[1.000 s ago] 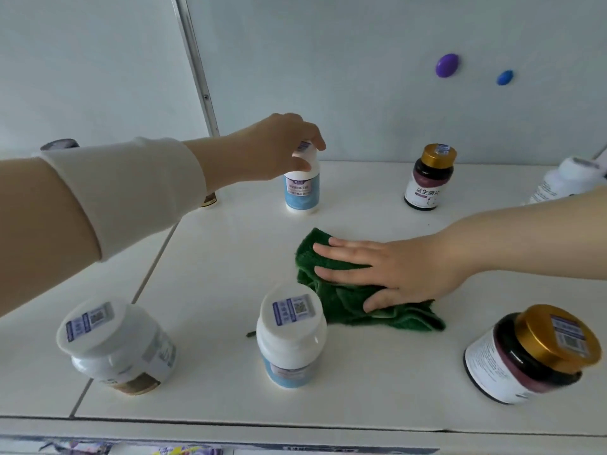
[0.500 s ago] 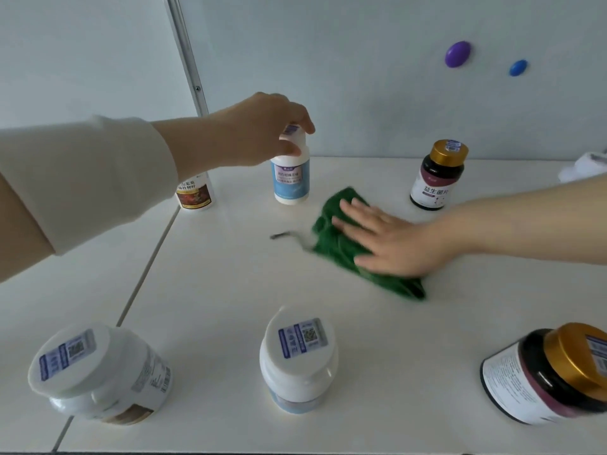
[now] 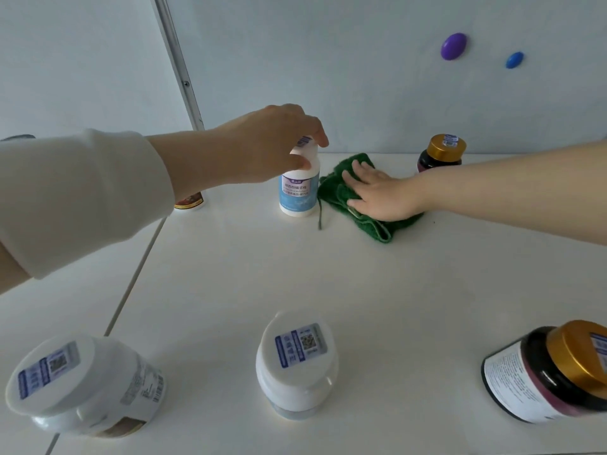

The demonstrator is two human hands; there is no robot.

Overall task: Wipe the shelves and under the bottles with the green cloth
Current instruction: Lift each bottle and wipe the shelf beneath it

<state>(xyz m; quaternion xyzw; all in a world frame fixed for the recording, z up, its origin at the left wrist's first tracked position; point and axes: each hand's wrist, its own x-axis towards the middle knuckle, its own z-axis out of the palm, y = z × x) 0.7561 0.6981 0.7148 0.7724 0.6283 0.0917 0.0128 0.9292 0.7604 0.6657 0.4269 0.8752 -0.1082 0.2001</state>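
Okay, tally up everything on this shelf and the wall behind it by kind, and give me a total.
White-lidded bottles: 3
Gold-lidded jars: 2
Half-hidden bottle: 1
Green cloth: 1
Magnets: 2
Total: 9

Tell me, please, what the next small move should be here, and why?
Probably lift the blue-labelled bottle a little: the left hand grips its cap, it looks to be standing on the shelf, and the right hand presses the green cloth flat right beside it, ready to slide underneath.
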